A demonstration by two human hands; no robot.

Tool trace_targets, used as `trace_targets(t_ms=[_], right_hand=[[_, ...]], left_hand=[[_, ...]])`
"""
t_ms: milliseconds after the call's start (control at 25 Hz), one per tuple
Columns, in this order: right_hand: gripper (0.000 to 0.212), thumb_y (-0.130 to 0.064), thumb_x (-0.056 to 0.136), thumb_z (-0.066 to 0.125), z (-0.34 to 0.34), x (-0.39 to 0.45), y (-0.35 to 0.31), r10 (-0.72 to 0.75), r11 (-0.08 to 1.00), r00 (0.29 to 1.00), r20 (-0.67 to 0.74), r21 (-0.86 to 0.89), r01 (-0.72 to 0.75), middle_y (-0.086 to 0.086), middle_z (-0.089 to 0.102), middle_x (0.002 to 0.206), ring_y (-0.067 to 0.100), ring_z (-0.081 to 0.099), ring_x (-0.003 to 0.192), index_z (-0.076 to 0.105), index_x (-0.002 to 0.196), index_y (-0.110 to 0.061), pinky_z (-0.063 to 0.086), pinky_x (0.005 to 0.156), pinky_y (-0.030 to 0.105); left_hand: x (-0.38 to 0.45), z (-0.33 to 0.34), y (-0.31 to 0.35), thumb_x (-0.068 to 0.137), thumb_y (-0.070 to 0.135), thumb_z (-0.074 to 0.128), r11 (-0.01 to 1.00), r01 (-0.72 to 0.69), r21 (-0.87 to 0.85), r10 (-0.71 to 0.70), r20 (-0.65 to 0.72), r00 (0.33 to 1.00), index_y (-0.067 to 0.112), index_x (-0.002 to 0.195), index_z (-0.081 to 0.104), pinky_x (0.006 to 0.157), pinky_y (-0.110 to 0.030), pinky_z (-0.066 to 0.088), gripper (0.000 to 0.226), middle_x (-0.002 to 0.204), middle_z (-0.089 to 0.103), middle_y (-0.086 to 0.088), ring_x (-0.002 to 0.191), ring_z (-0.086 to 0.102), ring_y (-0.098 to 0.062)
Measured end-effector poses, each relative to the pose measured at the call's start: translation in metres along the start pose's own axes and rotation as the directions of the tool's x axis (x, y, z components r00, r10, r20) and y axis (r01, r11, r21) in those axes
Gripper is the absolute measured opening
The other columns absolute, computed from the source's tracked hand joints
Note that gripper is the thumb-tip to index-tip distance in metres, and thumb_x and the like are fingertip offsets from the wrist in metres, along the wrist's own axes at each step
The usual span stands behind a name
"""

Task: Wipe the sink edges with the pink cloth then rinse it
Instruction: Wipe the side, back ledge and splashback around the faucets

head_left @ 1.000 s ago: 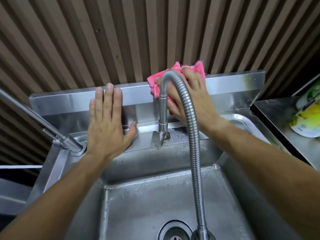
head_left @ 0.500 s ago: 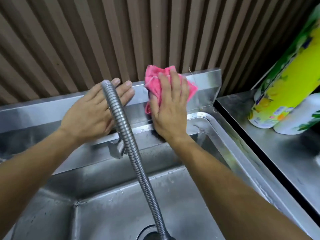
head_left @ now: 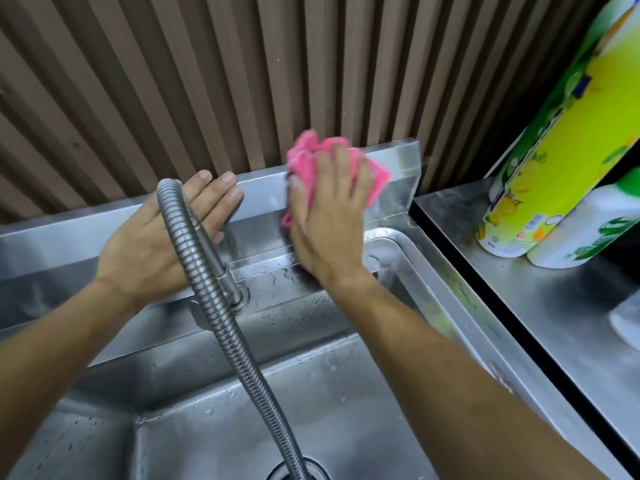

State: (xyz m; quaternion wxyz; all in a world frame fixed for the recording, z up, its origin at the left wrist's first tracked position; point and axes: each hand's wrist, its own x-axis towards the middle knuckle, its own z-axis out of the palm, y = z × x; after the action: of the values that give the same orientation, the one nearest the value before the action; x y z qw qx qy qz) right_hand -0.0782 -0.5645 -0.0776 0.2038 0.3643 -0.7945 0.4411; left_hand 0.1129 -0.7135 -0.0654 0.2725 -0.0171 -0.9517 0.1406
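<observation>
My right hand (head_left: 329, 216) presses the bunched pink cloth (head_left: 375, 176) flat against the steel backsplash (head_left: 398, 168) of the sink (head_left: 446, 271), near its right end. Pink folds show above and to the right of my fingers; the rest is hidden under the palm. My left hand (head_left: 162, 237) lies open and flat on the backsplash to the left, fingers pointing up and right, holding nothing. The flexible steel faucet hose (head_left: 207, 271) arches in front of my left hand and runs down toward the drain (head_left: 298, 474).
A brown ribbed wall rises behind the sink. To the right is a steel counter (head_left: 554, 323) with a tall yellow-green bottle (head_left: 561, 161) and a white bottle (head_left: 585, 230) beside it. Water drops dot the basin (head_left: 346, 393).
My right hand and the cloth have slid rightward along the backsplash, from behind the faucet to near its right end. The view has turned right, and my left hand has followed.
</observation>
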Motion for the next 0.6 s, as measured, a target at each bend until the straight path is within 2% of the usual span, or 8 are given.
trace_targets(t_ms=[120,160,240,320,360,400,480,600], right_hand=[[0.038,-0.020,0.106,0.048,-0.006,0.005,0.033,-0.358,0.931,0.933,0.034,-0.061,0.360,0.021,0.051,0.147,0.042,0.040,0.139,0.048,0.142,-0.007,0.028,0.119,0.063],[0.037,-0.015,0.104,0.049,-0.010,0.016,0.050,-0.314,0.946,0.949,-0.021,-0.096,0.311,0.023,0.052,0.145,0.042,0.040,0.139,0.045,0.141,-0.008,0.030,0.119,0.064],[0.042,-0.026,0.108,0.040,-0.012,0.036,0.065,-0.006,0.996,0.993,-0.114,-0.086,-0.003,0.020,0.042,0.157,0.042,0.028,0.150,0.042,0.147,-0.010,0.022,0.123,0.064],[0.055,-0.038,0.108,0.033,0.001,0.029,0.045,0.284,0.957,0.945,-0.163,-0.007,-0.289,0.017,0.027,0.168,0.044,0.015,0.156,0.039,0.155,-0.008,0.014,0.126,0.063],[0.060,-0.040,0.108,0.033,0.010,0.017,0.025,0.300,0.954,0.944,-0.135,0.030,-0.299,0.017,0.020,0.170,0.044,0.011,0.157,0.035,0.158,-0.006,0.010,0.127,0.062],[0.063,-0.042,0.109,0.031,0.016,0.000,0.004,0.227,0.974,0.971,-0.068,0.035,-0.225,0.016,0.014,0.172,0.043,0.006,0.159,0.029,0.160,-0.006,0.005,0.128,0.061],[0.065,-0.041,0.110,0.031,0.021,-0.030,-0.018,-0.148,0.988,0.980,0.135,-0.017,0.152,0.014,0.006,0.174,0.041,0.000,0.160,0.020,0.164,-0.007,0.003,0.128,0.061],[0.060,-0.036,0.111,0.037,0.006,-0.020,0.013,-0.612,0.749,0.719,0.328,-0.050,0.660,0.019,0.018,0.171,0.044,0.007,0.159,0.026,0.163,-0.008,0.011,0.128,0.061]], left_hand=[[-0.015,0.002,-0.007,0.110,0.018,0.036,0.981,0.018,0.194,-0.022,0.021,1.000,0.002,0.161,0.025,0.115,-0.060,0.037,0.054,0.166,0.030,-0.018,0.147,0.040,-0.044],[-0.015,-0.001,-0.005,0.111,0.020,0.034,0.976,0.010,0.219,-0.024,0.060,0.998,0.003,0.161,0.024,0.117,-0.060,0.035,0.054,0.166,0.029,-0.018,0.147,0.039,-0.044],[-0.006,-0.008,0.003,0.112,0.025,0.028,0.974,0.045,0.224,-0.072,0.114,0.991,0.004,0.162,0.024,0.122,-0.057,0.029,0.055,0.167,0.027,-0.017,0.149,0.036,-0.043],[-0.005,-0.008,0.002,0.109,0.029,0.027,0.970,0.044,0.237,-0.083,0.157,0.984,0.007,0.163,0.020,0.129,-0.049,0.014,0.059,0.170,0.021,-0.014,0.154,0.027,-0.039],[-0.006,-0.011,-0.001,0.107,0.029,0.029,0.966,0.009,0.260,-0.061,0.192,0.980,0.008,0.164,0.017,0.130,-0.046,0.008,0.061,0.171,0.016,-0.013,0.157,0.021,-0.036],[-0.010,-0.015,-0.004,0.106,0.029,0.032,0.967,-0.020,0.254,-0.033,0.202,0.979,0.008,0.164,0.017,0.130,-0.045,0.006,0.064,0.172,0.014,-0.012,0.158,0.017,-0.035],[-0.025,-0.022,-0.010,0.106,0.029,0.034,0.959,-0.033,0.283,-0.015,0.168,0.986,0.007,0.163,0.021,0.127,-0.048,0.019,0.062,0.171,0.017,-0.013,0.158,0.018,-0.034],[-0.055,-0.028,-0.016,0.108,0.028,0.040,0.948,0.087,0.307,-0.096,0.017,0.995,0.012,0.164,0.016,0.120,-0.049,0.030,0.063,0.170,0.017,-0.010,0.157,0.021,-0.033]])
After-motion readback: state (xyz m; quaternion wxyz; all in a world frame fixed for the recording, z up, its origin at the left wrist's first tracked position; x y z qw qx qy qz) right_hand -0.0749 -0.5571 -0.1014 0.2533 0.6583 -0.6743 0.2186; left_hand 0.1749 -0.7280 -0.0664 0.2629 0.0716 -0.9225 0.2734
